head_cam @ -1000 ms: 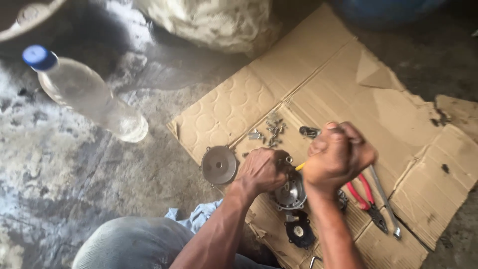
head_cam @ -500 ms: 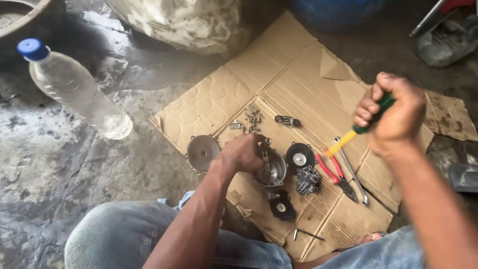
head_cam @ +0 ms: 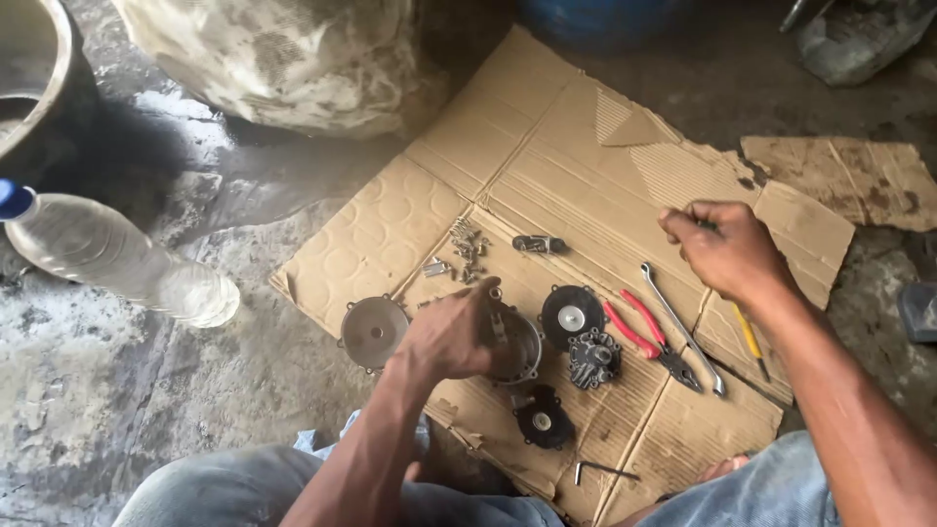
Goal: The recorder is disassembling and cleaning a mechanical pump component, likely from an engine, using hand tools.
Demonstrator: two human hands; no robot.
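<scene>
Left hand (head_cam: 451,337): fingers clamped on the round metal housing (head_cam: 512,344), gripping its rim from 9 o'clock.
Right hand (head_cam: 727,249): closed; what it pinches cannot be told.
Spanner (head_cam: 681,327): on the cardboard (head_cam: 576,146), at 7 o'clock from the right hand, the nearer hand; long axis 11 to 5 o'clock.
Red pliers (head_cam: 646,337): just beside the spanner, parallel.

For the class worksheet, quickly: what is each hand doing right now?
Left hand: closed on the round metal housing.
Right hand: closed above the cardboard; contents cannot be told.
</scene>
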